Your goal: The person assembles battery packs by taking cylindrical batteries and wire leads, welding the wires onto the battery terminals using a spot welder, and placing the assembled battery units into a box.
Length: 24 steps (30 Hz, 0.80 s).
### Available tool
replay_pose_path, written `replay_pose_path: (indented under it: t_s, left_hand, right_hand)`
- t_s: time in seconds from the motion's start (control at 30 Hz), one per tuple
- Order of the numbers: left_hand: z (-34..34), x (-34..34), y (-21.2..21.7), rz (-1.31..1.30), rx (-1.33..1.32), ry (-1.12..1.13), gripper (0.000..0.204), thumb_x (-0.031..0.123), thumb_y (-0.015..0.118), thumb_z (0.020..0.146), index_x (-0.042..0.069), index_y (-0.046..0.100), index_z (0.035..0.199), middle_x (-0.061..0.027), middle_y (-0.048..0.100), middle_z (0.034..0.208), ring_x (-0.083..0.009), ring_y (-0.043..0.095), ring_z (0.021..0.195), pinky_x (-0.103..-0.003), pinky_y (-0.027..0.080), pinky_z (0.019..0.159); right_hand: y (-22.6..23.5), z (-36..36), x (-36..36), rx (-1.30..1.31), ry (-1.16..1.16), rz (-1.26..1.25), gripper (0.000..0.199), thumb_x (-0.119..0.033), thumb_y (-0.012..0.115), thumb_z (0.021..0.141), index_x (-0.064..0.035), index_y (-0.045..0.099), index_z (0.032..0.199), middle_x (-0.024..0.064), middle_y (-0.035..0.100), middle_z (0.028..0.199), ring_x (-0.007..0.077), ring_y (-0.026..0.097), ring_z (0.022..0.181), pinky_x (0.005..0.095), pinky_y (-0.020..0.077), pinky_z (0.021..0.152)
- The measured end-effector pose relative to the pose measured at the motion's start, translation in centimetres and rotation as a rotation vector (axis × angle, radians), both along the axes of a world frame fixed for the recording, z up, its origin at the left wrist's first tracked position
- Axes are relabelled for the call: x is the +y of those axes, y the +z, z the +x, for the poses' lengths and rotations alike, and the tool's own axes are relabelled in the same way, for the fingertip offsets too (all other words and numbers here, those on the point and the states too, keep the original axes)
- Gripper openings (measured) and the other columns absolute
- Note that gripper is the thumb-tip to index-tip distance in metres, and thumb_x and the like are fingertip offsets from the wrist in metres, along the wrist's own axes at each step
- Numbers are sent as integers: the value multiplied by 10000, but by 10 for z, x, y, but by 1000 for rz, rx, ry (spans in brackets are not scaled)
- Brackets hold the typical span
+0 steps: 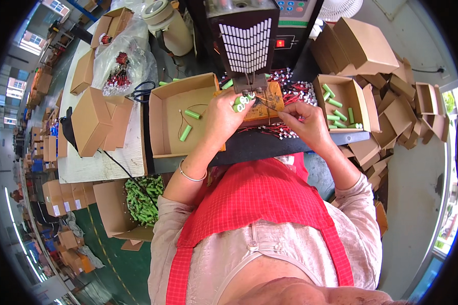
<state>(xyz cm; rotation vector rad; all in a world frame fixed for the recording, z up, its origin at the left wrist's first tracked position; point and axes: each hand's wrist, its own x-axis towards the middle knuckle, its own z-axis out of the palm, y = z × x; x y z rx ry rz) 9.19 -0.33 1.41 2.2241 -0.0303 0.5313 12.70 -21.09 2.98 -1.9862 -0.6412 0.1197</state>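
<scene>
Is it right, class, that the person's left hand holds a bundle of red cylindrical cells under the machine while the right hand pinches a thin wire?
Not quite. In the head view the cells in the left hand are green, not red. The rest stands: they sit under the machine, and the right hand pinches a thin wire.

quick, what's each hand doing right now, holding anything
Left hand: closed on a small pack of green cylindrical cells, held under the machine's head.
Right hand: fingers pinched on a thin wire leading to the cells.
</scene>
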Motion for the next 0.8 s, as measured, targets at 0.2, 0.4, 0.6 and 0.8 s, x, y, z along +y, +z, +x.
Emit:
replay_pose_path:
  t_s: [0.2,0.4,0.6,0.8]
  left_hand:
    - [-4,-2,6,102,79,39,210,163,718,693,9,646,816,-118,627,768,-289,607,638,-364,480,585]
    - [-21,13,17,-769,519,-141,247,130,709,747,27,639,960,-98,659,881,-71,553,612,-196,405,494]
    - [-25,25,9,-1218,533,-269,253,46,696,748,41,570,968,-85,634,901,-38,511,624,-161,356,468]
    - [-11,3,-8,-426,134,-14,266,141,726,729,-19,619,912,-72,654,769,-121,608,668,-260,484,614]
  right_hand:
    - [5,-1,0,189,27,2,145,-105,649,799,24,644,864,49,624,710,75,560,642,227,458,574]
    - [-5,3,-5,510,182,58,164,-124,647,814,13,651,904,18,627,740,60,551,662,213,460,605]
    - [-6,-4,1,532,169,175,121,-116,648,819,-2,647,861,-1,617,752,50,542,689,196,449,622]
    - [-23,-5,20,-53,-2,287,80,-52,660,777,0,620,824,37,579,722,89,532,624,223,430,560]
